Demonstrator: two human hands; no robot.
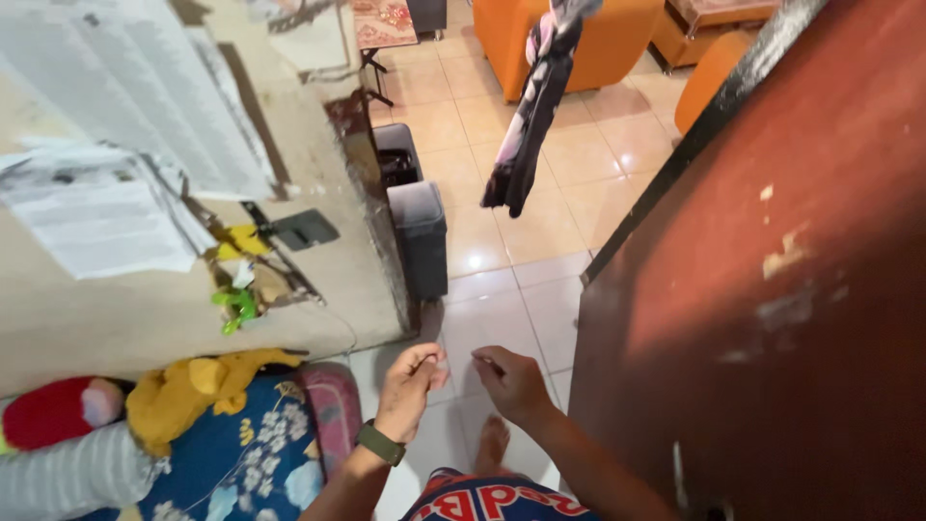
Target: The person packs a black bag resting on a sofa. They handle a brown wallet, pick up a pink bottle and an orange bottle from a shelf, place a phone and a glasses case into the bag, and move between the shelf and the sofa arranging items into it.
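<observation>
Below, both curled hands, left hand (410, 381) and right hand (511, 381), hover over glossy floor tiles (502, 241).

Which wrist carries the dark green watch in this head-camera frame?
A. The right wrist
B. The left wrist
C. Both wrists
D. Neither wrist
B. The dark green watch sits on the wrist of the left hand, which is loosely curled over the tiled floor, while the wrist of the right hand is bare.

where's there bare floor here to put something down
Bare tile runs between the dark bins by the wall and the red-brown door, ahead of both hands. More lies open beyond the hanging cloth. The bedding with soft toys at lower left is crowded.
</observation>
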